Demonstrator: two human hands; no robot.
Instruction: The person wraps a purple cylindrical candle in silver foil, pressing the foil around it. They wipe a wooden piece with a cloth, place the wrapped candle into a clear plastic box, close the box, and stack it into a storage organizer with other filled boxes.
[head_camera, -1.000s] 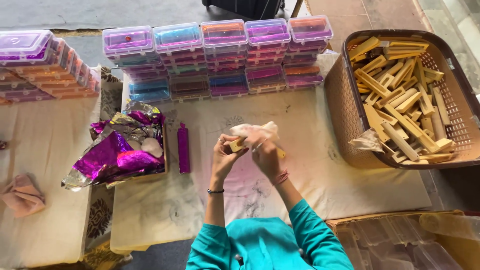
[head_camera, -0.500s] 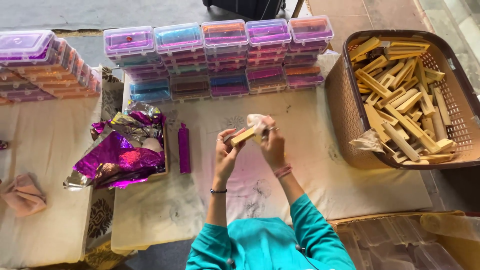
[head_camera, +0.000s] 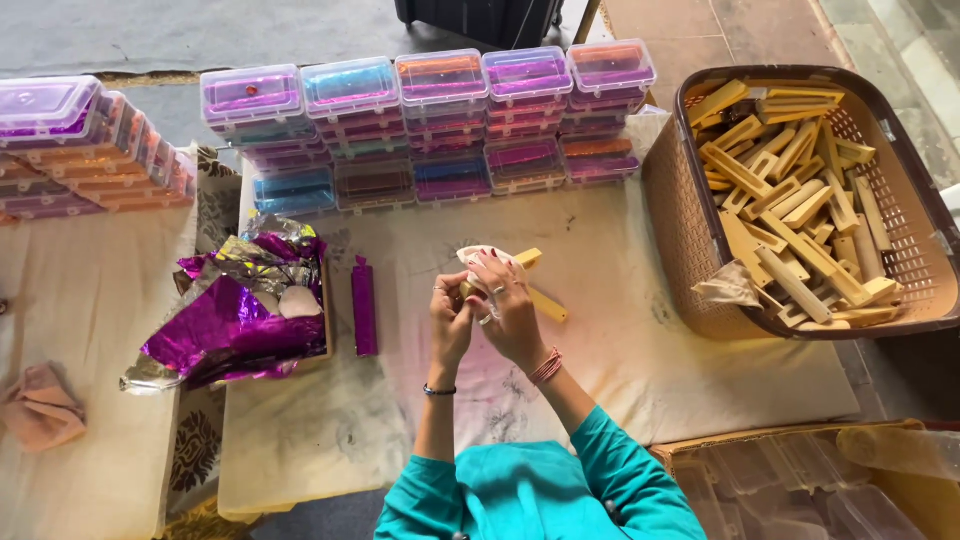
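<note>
1. A worker in a teal top sits at the near edge of a cloth-covered counter (head_camera: 700, 400), both hands raised over its middle.
2. The left hand (head_camera: 450, 322) grips the near end of a yellow wooden piece (head_camera: 545, 303), its fingers pressed together around the wood.
3. The right hand (head_camera: 512, 310) lies over the same piece, fingers curled and pinching a pale scrap of cloth or paper (head_camera: 478, 257) against it.
4. Half a second earlier the piece stood higher and pointed toward the far edge; now it is lower and its free end slants toward the right edge. The pale scrap, which a second ago bulged loosely above both hands, is now drawn in tight under the fingers. That reads as a rubbing or wiping stroke under way on the wood.
5. A purple-wrapped stick (head_camera: 363, 305) lies left of the hands, beside a tray of crumpled purple foil (head_camera: 235, 320).
6. Stacked clear boxes (head_camera: 440, 110) with coloured contents line the far edge.
7. A brown basket (head_camera: 690, 220) at the right edge holds many more bare wooden pieces (head_camera: 790, 200).
</note>
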